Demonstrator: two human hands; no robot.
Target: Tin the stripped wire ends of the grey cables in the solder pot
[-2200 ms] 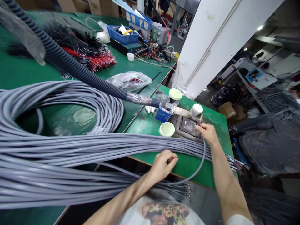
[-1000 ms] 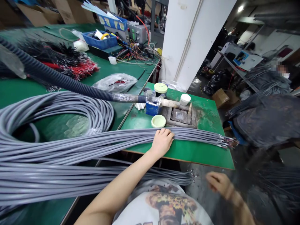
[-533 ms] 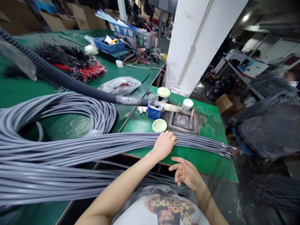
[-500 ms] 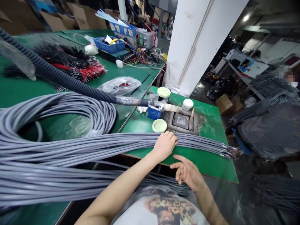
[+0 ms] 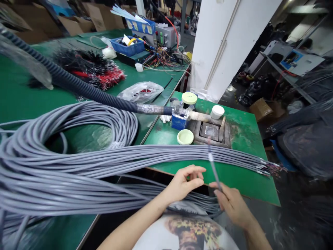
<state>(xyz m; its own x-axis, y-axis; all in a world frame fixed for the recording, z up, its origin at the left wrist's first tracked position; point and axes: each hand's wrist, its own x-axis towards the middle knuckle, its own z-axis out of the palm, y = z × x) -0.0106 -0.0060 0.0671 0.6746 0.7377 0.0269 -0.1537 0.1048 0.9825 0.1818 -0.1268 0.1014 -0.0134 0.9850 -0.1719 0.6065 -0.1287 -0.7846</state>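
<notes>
Between the fingers of my right hand (image 5: 231, 201) is one grey cable (image 5: 213, 168), its white-banded, stripped end pointing up and slightly blurred. To its left, my left hand (image 5: 187, 182) hangs in the air with fingers bent and apart, holding nothing. Beyond both hands a bundle of grey cables (image 5: 166, 152) lies across the green table, the stripped ends (image 5: 273, 168) at the right. More grey cables (image 5: 182, 194) run below my left forearm. Just behind the bundle sits a square solder pot (image 5: 210, 132) with a bright metal surface, close to the raised cable tip.
A black corrugated hose (image 5: 99, 93) crosses from the left to a nozzle by the pot. Around it are a pale green dish (image 5: 185, 136), a white-lidded jar (image 5: 217, 111) and a blue box (image 5: 179, 121). Coiled cable (image 5: 125, 121) fills the left table. A white pillar (image 5: 221, 41) stands behind.
My left hand has left the cable bundle and moved down toward me. My right hand, empty before, now grips a single cable with its end raised. The view has shifted slightly.
</notes>
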